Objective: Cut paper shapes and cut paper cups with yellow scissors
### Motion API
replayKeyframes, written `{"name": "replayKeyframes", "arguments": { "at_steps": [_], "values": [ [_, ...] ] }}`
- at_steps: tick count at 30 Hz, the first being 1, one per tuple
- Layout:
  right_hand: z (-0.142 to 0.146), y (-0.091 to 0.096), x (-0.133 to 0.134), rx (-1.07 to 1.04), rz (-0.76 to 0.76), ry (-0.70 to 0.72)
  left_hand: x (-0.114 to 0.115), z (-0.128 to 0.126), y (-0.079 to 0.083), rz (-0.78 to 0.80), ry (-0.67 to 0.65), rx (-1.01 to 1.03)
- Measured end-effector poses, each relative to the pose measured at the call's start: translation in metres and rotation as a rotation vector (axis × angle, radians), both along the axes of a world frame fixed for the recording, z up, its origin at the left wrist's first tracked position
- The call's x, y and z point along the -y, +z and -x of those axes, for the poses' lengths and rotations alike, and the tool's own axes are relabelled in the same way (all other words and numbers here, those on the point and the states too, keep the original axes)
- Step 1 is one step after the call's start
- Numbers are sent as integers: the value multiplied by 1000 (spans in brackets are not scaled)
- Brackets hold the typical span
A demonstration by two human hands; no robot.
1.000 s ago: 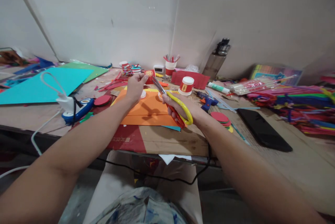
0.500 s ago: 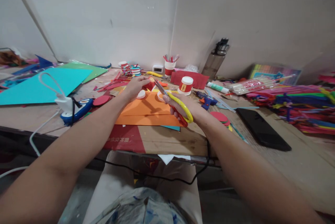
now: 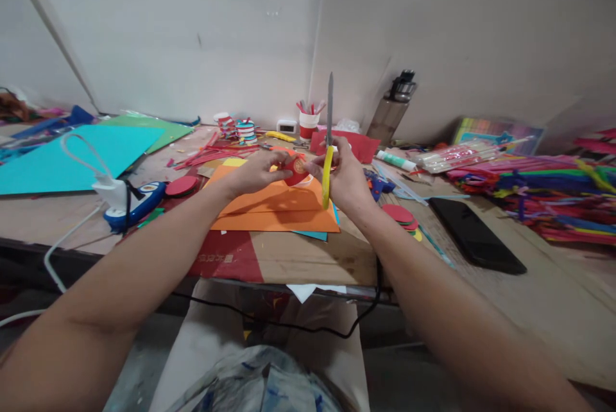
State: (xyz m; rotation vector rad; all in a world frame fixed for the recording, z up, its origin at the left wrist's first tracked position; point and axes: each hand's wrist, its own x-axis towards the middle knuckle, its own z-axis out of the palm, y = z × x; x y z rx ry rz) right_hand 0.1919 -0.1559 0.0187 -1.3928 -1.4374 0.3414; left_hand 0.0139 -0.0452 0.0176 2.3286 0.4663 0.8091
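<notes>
My left hand point(image 3: 262, 171) is closed on a small piece of red paper point(image 3: 297, 170) with a round gold print, held above the orange sheets point(image 3: 269, 219). Scissors point(image 3: 330, 110) with yellow handles are gripped in my right hand point(image 3: 347, 174), blades pointing up. The thumb and fingertip of that hand reach to the right edge of the red paper. Behind my hands a white lid or cup is mostly hidden.
A blue glue gun point(image 3: 380, 186), coloured paper discs point(image 3: 399, 214) and a black phone point(image 3: 474, 232) lie to the right. At the back are a cup of sticks point(image 3: 308, 122) and a bottle point(image 3: 391, 107). A turquoise sheet point(image 3: 81, 162) and blue device point(image 3: 135, 206) are at left.
The scissors have swung away from the red paper to stand upright in my right hand, whose fingertips now reach the paper. My left hand has moved right and nearer with the paper.
</notes>
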Motion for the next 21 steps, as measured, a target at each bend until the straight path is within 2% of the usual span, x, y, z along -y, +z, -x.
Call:
{"name": "replayKeyframes", "arguments": {
  "at_steps": [3, 6, 8, 10, 12, 14, 17, 21],
  "values": [
    [0, -4, -5, -52, 24, 43, 6, 4, 4, -88, -86, -56],
    [4, -3, -5, -180, 95, 165, 9, 8, 7, -65, -186, -79],
    [7, -2, -3, -272, 133, 228, 9, 6, 6, -30, -181, -36],
    [9, -2, -3, -333, 138, 241, 8, 0, 2, 17, -112, 98],
    [9, -3, -4, -382, 112, 221, 7, -8, -5, 119, -37, 288],
    [9, -5, -6, -447, 86, 193, 9, -18, -12, 310, -17, 427],
    [9, -7, -9, -535, 65, 162, 16, -28, -19, 618, -102, 448],
    [10, -10, -10, -515, 15, 164, 29, -32, -16, 769, -171, 455]
  ]
}}
